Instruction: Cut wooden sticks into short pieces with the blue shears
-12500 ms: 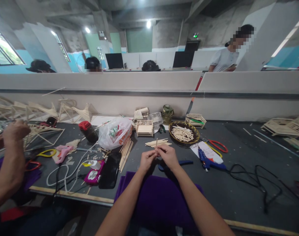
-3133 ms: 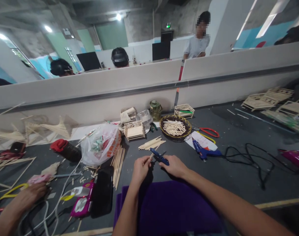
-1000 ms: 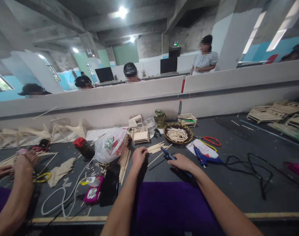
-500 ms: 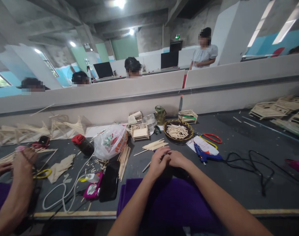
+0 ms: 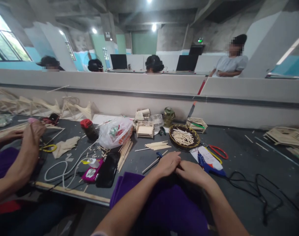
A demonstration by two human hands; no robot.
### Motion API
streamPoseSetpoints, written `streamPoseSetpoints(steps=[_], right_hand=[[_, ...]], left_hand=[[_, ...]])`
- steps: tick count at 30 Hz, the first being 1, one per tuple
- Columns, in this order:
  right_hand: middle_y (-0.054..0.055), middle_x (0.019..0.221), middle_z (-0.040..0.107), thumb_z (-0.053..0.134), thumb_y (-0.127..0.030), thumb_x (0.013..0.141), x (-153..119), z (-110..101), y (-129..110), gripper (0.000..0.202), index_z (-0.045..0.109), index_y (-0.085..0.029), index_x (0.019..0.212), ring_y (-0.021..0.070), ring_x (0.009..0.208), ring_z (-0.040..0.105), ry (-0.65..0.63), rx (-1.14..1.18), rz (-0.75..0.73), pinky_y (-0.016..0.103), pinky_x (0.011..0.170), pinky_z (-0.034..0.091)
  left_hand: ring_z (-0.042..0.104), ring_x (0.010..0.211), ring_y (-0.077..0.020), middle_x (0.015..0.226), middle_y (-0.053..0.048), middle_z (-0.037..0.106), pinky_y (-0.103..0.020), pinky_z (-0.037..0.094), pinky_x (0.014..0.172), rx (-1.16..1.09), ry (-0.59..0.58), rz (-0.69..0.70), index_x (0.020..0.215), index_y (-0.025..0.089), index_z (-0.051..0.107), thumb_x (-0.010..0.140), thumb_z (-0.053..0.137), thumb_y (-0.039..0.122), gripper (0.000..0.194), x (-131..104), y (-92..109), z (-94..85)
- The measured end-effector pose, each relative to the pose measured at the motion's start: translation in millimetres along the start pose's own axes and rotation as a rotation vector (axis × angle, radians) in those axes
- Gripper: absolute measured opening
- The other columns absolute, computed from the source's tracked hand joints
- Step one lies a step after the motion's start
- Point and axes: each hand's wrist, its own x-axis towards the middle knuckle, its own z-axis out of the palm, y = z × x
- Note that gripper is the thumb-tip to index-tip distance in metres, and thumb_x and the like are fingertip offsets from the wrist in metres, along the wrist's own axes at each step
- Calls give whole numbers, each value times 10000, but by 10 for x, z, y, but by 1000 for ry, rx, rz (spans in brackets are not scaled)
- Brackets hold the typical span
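Piled sticks [image 5: 158, 145] lie near, just beyond my hands. Left hand [image 5: 167, 163] and right hand [image 5: 192, 171] meet, fingers curled; what they grip, if anything, I cannot tell. Nearer me lies one loose stick [image 5: 151, 166]; a blue tool [image 5: 159, 154] shows only its tip there. Good practice, I judge: steady that stick flat, fingertips clear of the tip.
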Motion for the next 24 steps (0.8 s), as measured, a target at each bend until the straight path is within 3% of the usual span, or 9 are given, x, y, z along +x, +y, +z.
streamPoseSetpoints(steps=[3, 5, 9, 14, 17, 20, 22, 24], right_hand=[[152, 1057, 681, 332, -411, 912, -68, 214, 15, 424, 643, -172, 1072, 297, 934, 652, -76, -28, -6, 346, 729, 452], [164, 1081, 660, 332, -343, 915, -62, 386, 12, 403, 607, -140, 1128, 292, 997, 625, -31, -45, -12, 342, 762, 448], [174, 1134, 624, 332, -244, 900, -26, 621, -27, 383, 560, -119, 1182, 259, 1045, 596, 90, -51, 20, 319, 821, 427], [148, 1102, 638, 411, -292, 871, -41, 723, -32, 320, 541, -159, 1130, 255, 1009, 610, 175, 15, 118, 300, 774, 423], [118, 1034, 656, 493, -384, 844, -99, 651, 80, 311, 543, -192, 1083, 255, 928, 626, 176, 116, 87, 285, 695, 413], [30, 723, 616, 607, -448, 778, -234, 402, 157, 242, 560, -210, 795, 190, 663, 571, 229, 319, 17, 257, 580, 364], [-33, 553, 469, 599, -483, 795, -345, 206, 108, 323, 496, -207, 664, 127, 520, 437, 385, 610, 0, 240, 510, 314], [-60, 498, 340, 524, -486, 859, -416, 94, -23, 411, 406, -207, 580, 95, 463, 327, 642, 1048, -77, 231, 460, 269]], left_hand=[[548, 1155, -236, 1227, -105, 622, -388, 412, 995, 104, 32, -59, 1228, 186, 569, 955, 215, 455, 521, 44, -14, 114], [586, 1064, -247, 1127, -110, 660, -382, 448, 925, 197, 52, -78, 1156, 182, 605, 945, 304, 402, 428, 89, -54, 227], [578, 1021, -230, 1061, -98, 668, -337, 456, 868, 328, 13, 20, 1130, 182, 604, 903, 433, 254, 293, 190, -185, 416], [555, 941, -218, 930, -102, 660, -315, 438, 796, 491, -40, 143, 987, 169, 628, 884, 475, 208, 188, 262, -307, 454], [544, 858, -212, 844, -99, 656, -321, 422, 762, 577, -100, 220, 873, 162, 631, 874, 500, 211, 140, 293, -312, 427], [546, 804, -207, 820, -70, 670, -314, 418, 698, 595, -168, 198, 871, 181, 635, 860, 533, 285, 145, 312, -284, 397], [554, 801, -200, 834, -52, 682, -298, 415, 671, 591, -191, 155, 914, 199, 636, 856, 530, 283, 147, 310, -260, 383], [563, 808, -192, 845, -44, 689, -284, 411, 663, 594, -184, 120, 953, 209, 633, 850, 517, 228, 156, 305, -241, 380]])
